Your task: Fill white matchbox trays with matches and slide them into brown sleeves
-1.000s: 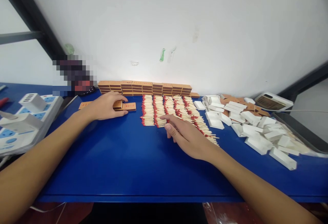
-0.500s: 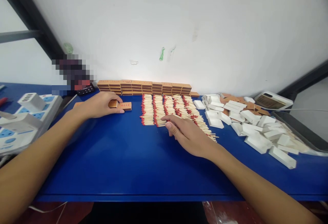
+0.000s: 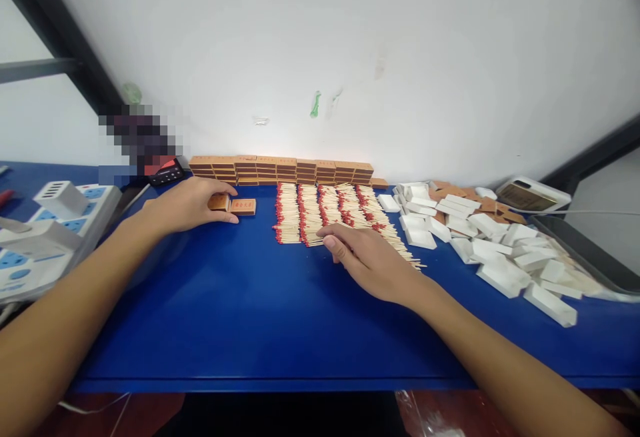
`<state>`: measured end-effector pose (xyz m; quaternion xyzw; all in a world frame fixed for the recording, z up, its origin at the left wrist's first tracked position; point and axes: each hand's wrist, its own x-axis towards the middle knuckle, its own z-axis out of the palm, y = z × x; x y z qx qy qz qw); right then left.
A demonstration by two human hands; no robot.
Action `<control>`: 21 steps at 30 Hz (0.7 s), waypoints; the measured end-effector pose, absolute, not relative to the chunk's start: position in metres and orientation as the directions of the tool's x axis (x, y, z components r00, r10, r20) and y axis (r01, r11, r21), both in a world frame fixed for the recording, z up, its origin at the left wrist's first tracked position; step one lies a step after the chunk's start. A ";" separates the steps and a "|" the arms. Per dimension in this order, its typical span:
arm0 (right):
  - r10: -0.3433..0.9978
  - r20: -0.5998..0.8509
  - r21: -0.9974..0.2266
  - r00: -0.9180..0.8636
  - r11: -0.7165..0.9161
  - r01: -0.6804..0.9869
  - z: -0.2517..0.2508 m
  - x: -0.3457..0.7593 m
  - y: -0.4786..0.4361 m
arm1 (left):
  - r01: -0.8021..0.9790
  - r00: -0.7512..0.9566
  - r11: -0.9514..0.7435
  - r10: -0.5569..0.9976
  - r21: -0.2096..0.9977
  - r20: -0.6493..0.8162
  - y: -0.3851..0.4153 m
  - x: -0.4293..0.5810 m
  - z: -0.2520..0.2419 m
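Observation:
Near the left rear of the blue table, my left hand (image 3: 193, 203) has its thumb and index finger spread apart around a matchbox (image 3: 219, 201). A second orange matchbox (image 3: 243, 207) with red print lies flat just right of it. My right hand (image 3: 370, 260) is over the front of the loose matches (image 3: 287, 215), which lie in several rows with red heads. Its thumb and index finger are drawn together and the other fingers curl under. Whatever lies between those fingers is hidden.
A wall of stacked matchboxes (image 3: 280, 169) runs along the back. White inner trays (image 3: 500, 277) are heaped at the right, with brown sleeves (image 3: 487, 205) behind and a phone (image 3: 534, 195). A power strip (image 3: 97, 203) with plugs stands at the left.
My left thumb and index finger have moved slightly left and come away from the matchbox at the right. My right thumb and index finger have drawn closer together over the matches.

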<state>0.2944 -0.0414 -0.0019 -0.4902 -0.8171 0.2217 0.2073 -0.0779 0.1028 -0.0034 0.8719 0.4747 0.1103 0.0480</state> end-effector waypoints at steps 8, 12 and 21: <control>0.910 0.269 -0.430 -0.314 0.405 0.807 0.003 0.321 -0.022 | 0.609 0.665 -0.778 0.606 0.154 0.436 0.059 -0.028 -0.004; 0.900 0.387 -0.323 -0.202 0.338 0.884 0.012 0.352 -0.013 | 0.492 0.736 -0.847 0.529 0.203 0.423 0.040 -0.008 -0.008; 0.887 0.463 -0.215 -0.003 0.115 0.970 0.025 0.404 -0.004 | 0.555 0.732 -0.820 0.560 0.138 0.388 0.033 -0.008 -0.009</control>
